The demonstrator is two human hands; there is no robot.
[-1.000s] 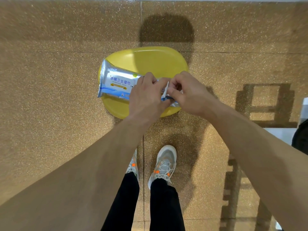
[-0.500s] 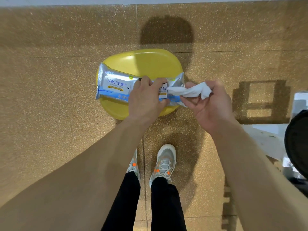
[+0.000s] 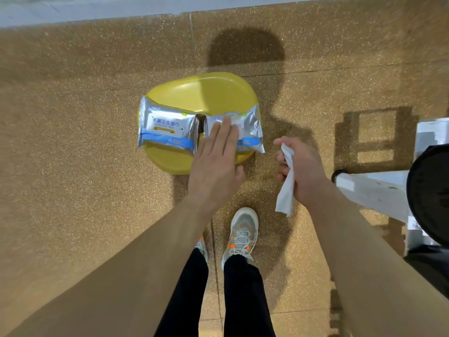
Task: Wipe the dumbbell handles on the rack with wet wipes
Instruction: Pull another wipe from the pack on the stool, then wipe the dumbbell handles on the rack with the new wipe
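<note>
Two silver and blue wet wipe packs lie side by side on a yellow stool (image 3: pixel 206 93). The left pack (image 3: pixel 166 128) is uncovered. My left hand (image 3: pixel 216 161) lies flat with straight fingers on the right pack (image 3: pixel 250 128). My right hand (image 3: pixel 301 171) is to the right of the stool and grips a white wet wipe (image 3: pixel 286 188) that hangs down from the fist. At the right edge, a black dumbbell head (image 3: pixel 430 195) shows beside a white rack frame (image 3: pixel 374 190). No dumbbell handle is visible.
Speckled brown floor lies all around the stool. My two feet in grey shoes (image 3: pixel 243 229) stand just below the stool. A pale wall base (image 3: pixel 97 8) runs along the top of the view. The rack blocks the right side.
My right hand pulled the wipe free of the pack and moved right and down with it. My left hand went from gripping the pack to lying flat on it.
</note>
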